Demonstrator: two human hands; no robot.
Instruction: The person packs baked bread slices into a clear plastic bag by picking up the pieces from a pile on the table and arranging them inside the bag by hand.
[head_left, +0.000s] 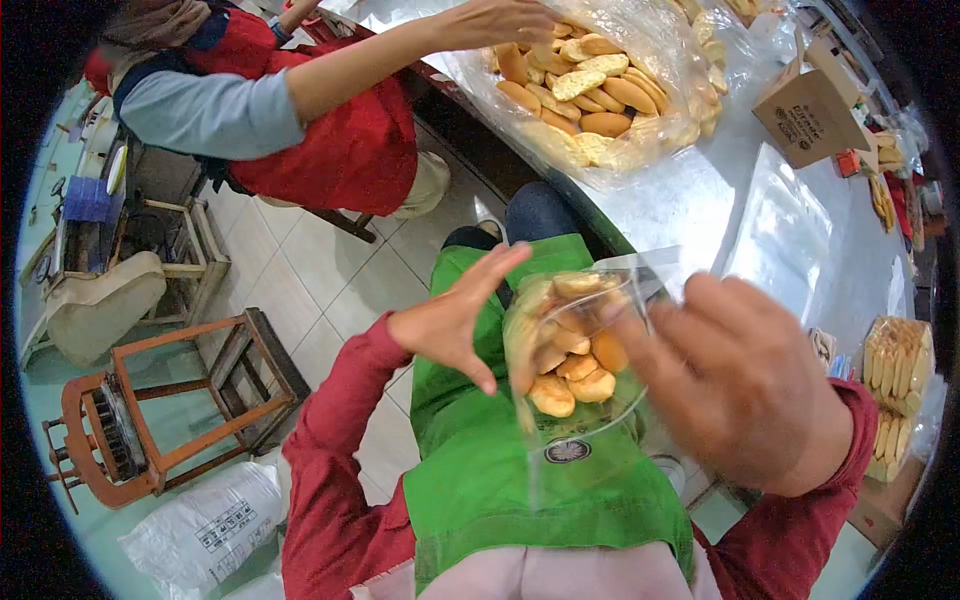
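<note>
A clear plastic bag (625, 405) partly filled with small golden-brown biscuits (572, 383) hangs over the green apron (470, 490) on my lap, its mouth turned toward me. My right hand (745, 385) is closed on the bag's right edge, slightly smeared by motion. To the bag's left, my left hand (455, 318) is open with thumb and fingers spread, nothing in it. Past the bag, on the metal table (690, 205), lies a big open plastic bag (645, 165) heaped with larger oval biscuits (605, 90).
A co-worker in a red apron (345, 140) sits at the left, one hand (495, 22) over the big heap. Flat clear bags (780, 235) and a cardboard box (805, 110) lie on the table. Packed biscuits (895, 370) stand at right; a wooden stool (190, 400) stands left.
</note>
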